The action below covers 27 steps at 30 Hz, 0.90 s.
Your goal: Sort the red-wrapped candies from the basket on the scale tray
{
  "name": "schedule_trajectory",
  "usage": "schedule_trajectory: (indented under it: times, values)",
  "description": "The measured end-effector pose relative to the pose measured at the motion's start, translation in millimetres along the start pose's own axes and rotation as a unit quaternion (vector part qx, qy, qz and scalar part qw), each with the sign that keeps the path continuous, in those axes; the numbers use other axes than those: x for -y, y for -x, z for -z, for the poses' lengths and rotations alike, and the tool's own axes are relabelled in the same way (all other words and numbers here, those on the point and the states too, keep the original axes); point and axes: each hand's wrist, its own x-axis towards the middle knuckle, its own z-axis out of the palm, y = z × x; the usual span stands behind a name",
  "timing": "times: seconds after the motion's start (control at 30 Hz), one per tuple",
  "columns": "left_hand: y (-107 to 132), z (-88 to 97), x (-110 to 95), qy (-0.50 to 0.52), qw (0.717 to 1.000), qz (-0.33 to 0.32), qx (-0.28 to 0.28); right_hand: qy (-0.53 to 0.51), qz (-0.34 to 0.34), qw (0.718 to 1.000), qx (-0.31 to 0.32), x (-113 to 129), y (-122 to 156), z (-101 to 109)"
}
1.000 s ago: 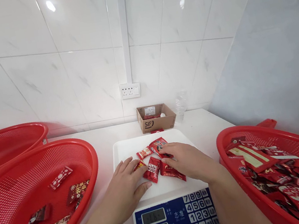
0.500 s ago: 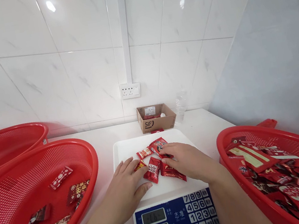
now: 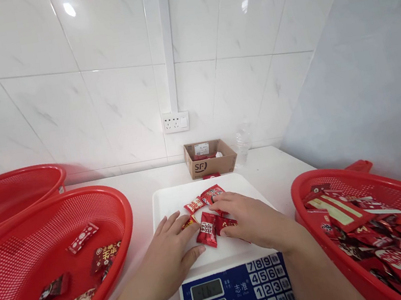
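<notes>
Several small red snack packets lie on the white scale pan (image 3: 162,198). My left hand (image 3: 172,253) rests over the pan's left side, fingers spread, partly covering a yellow-and-red packet (image 3: 189,222). My right hand (image 3: 253,215) lies over the packets on the right, its thumb apart from its bent fingers, touching a dark red packet (image 3: 226,223) and hiding part of it. Between my hands is a red packet with a white label (image 3: 207,229). Behind it sit a cream-and-red packet (image 3: 194,205) and a larger red packet (image 3: 212,192).
In front of the pan is the scale's blue keypad panel (image 3: 240,288). A red basket (image 3: 124,210) with a few packets stands at left, another (image 3: 15,177) behind it. At right, a red basket (image 3: 297,184) holds many packets. A cardboard box (image 3: 213,166) and clear bottle (image 3: 243,143) stand by the wall.
My right hand has shifted slightly and now covers more of the dark red packets. The white-labelled packet has turned a little and slid slightly right. My left hand stays nearly in place.
</notes>
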Motion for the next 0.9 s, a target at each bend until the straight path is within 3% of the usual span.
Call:
schedule_trajectory:
  times: [0.4,0.67,0.9]
  values:
    - [0,-2.1,-1,0.038,0.999,0.009,0.018,0.021,-0.011,1.0,-0.007,-5,-4,-3]
    - [-4,-5.2,-4,0.057,0.998,0.038,0.007,-0.03,-0.018,0.999,-0.003,-15,2,8]
    - [-18,1.8,-12,0.049,0.988,0.101,0.106,-0.021,-0.01,1.0,0.009,-18,-1,9]
